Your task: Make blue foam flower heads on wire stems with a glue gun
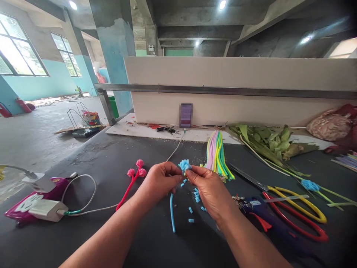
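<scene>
Above the table's middle, a small blue pipe-cleaner flower (184, 165) is pinched between the fingertips of my right hand (209, 185). My left hand (159, 179) is closed in a pinch at the flower's left side, its fingertips touching or nearly touching it. A blue pipe-cleaner length (172, 216) extends below my left hand; whether it is held or lies on the table I cannot tell. Short blue cut pieces (191, 221) are scattered below the hands. To the left lies a red pipe-cleaner stem (126, 193) with pink pompom-like blooms (140, 163).
Large scissors (297, 208) with red and yellow handles lie at right, partly over a dark purple glue gun (267, 219). Behind are pipe-cleaner bundles (216, 154) and green leaves (267, 141). A phone (186, 115) leans against the board; a power strip (16, 212) and cables occupy the left.
</scene>
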Motion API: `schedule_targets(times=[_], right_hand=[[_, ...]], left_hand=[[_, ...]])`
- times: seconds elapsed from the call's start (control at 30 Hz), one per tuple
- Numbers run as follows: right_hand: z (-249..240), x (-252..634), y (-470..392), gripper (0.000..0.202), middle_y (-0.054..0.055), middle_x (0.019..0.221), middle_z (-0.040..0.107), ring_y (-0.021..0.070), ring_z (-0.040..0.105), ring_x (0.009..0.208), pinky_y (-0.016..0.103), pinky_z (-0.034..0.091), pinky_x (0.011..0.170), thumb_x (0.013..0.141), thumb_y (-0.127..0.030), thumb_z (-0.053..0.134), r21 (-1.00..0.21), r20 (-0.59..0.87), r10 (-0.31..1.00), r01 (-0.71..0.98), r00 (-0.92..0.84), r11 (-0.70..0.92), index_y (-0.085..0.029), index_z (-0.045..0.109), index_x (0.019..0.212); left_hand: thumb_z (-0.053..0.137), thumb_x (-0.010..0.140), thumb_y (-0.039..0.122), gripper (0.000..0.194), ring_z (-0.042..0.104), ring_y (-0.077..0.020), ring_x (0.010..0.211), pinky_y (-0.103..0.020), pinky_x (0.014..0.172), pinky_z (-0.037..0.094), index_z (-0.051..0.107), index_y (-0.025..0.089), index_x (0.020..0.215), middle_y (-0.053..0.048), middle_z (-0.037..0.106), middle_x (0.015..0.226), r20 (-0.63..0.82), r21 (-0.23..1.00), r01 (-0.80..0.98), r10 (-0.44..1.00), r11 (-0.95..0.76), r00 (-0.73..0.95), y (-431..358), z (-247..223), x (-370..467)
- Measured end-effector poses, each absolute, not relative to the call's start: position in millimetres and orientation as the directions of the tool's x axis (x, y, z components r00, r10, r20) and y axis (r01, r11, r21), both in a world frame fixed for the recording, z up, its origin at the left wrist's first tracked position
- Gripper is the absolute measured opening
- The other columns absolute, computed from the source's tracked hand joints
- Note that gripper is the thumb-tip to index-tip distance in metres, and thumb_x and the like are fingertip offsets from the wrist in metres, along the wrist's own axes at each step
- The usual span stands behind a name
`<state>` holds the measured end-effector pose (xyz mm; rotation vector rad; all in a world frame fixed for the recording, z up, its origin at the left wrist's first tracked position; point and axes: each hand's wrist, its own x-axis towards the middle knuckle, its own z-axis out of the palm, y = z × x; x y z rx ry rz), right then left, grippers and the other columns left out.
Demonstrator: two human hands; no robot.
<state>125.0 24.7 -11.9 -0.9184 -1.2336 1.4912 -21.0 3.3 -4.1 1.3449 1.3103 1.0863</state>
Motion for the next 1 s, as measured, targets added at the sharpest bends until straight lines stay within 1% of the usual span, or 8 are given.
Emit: schedule_targets(times=[0.13, 0.2, 0.33, 0.47, 0.67, 0.73, 0.87, 1.0], right_hand=[[-15.7, 125.0, 27.2, 0.023, 0.0, 0.066, 0.068, 0.0119, 0.054, 0.065, 0.024, 0.041, 0.065, 0.064, -0.031, 0.076, -0.952, -0.007, 0.955, -0.29, -0.296, -0.096, -0.02, 0.076, 0.085], [-14.8, 125.5, 26.8, 0.027, 0.0, 0.067, 0.068, 0.0118, 0.053, 0.065, 0.024, 0.041, 0.065, 0.063, -0.031, 0.077, -0.952, -0.028, 0.959, -0.285, -0.282, -0.112, -0.02, 0.075, 0.087], [-11.3, 127.9, 24.9, 0.027, 0.001, 0.075, 0.071, 0.0123, 0.055, 0.07, 0.025, 0.042, 0.068, 0.069, -0.03, 0.074, -0.97, -0.004, 0.95, -0.231, -0.313, -0.08, -0.021, 0.074, 0.094], [-8.6, 129.2, 23.0, 0.03, 0.003, 0.078, 0.072, 0.0142, 0.058, 0.07, 0.027, 0.044, 0.068, 0.072, -0.032, 0.071, -0.976, 0.003, 0.94, -0.207, -0.342, -0.073, -0.021, 0.072, 0.1], [-5.4, 125.4, 20.3, 0.028, 0.003, 0.086, 0.073, 0.021, 0.062, 0.085, 0.031, 0.044, 0.079, 0.071, -0.037, 0.069, -0.994, 0.069, 0.975, 0.072, -0.213, 0.085, -0.021, 0.073, 0.093], [-4.3, 124.6, 19.6, 0.027, 0.003, 0.084, 0.073, 0.0211, 0.062, 0.083, 0.032, 0.044, 0.078, 0.071, -0.037, 0.067, -0.991, 0.073, 0.976, 0.092, -0.206, 0.094, -0.02, 0.073, 0.092], [-0.8, 125.4, 17.7, 0.03, 0.004, 0.08, 0.071, 0.0193, 0.061, 0.076, 0.031, 0.044, 0.072, 0.072, -0.039, 0.064, -0.995, 0.056, 0.976, 0.067, -0.209, 0.071, -0.018, 0.072, 0.092], [1.8, 126.3, 16.1, 0.026, 0.002, 0.075, 0.071, 0.0173, 0.06, 0.069, 0.029, 0.044, 0.066, 0.07, -0.038, 0.067, -0.992, 0.046, 0.977, 0.102, -0.207, 0.069, -0.019, 0.072, 0.087]], left_hand=[[0.065, 0.071, 0.031, 0.017, 0.051, -0.0071, 0.041, -0.016, 0.036, 0.036, 0.058, 0.016, 0.075, 0.004, 0.056, 0.053, -0.014, 0.997, 0.073, 0.995, 0.007, 0.1, 3.8, -2.6, -24.4], [0.063, 0.073, 0.031, 0.016, 0.05, -0.0065, 0.04, -0.016, 0.037, 0.038, 0.057, 0.016, 0.076, 0.005, 0.056, 0.05, -0.021, 0.999, 0.04, 0.993, 0.016, 0.119, 3.6, -1.2, -26.1], [0.062, 0.073, 0.03, 0.014, 0.049, -0.0066, 0.039, -0.016, 0.037, 0.036, 0.057, 0.016, 0.074, 0.005, 0.054, 0.046, -0.043, 0.998, 0.048, 0.995, 0.039, 0.094, 2.9, 0.7, -26.8], [0.061, 0.071, 0.03, 0.014, 0.049, -0.0071, 0.041, -0.016, 0.037, 0.035, 0.057, 0.017, 0.074, 0.005, 0.054, 0.049, -0.037, 0.994, 0.108, 0.998, 0.03, 0.06, 2.6, 0.4, -24.0], [0.06, 0.069, 0.027, 0.014, 0.048, -0.0073, 0.044, -0.018, 0.04, 0.033, 0.055, 0.017, 0.063, 0.005, 0.052, 0.05, 0.101, 0.922, 0.376, 0.995, -0.089, -0.013, 1.5, -3.1, -20.7], [0.062, 0.068, 0.028, 0.015, 0.049, -0.0081, 0.047, -0.018, 0.042, 0.033, 0.055, 0.016, 0.061, 0.004, 0.053, 0.05, 0.106, 0.906, 0.411, 0.994, -0.103, 0.015, 1.7, -2.6, -23.5], [0.065, 0.067, 0.029, 0.017, 0.054, -0.0103, 0.05, -0.021, 0.046, 0.041, 0.059, 0.016, 0.076, 0.003, 0.058, 0.056, -0.028, 0.971, 0.24, 0.992, -0.002, 0.119, 3.3, 4.6, -32.9], [0.07, 0.064, 0.025, 0.025, 0.056, -0.0089, 0.056, -0.021, 0.053, 0.045, 0.061, 0.015, 0.085, 0.001, 0.061, 0.066, -0.004, 1.0, 0.015, 0.997, 0.003, 0.076, 3.0, 11.0, -35.2]])
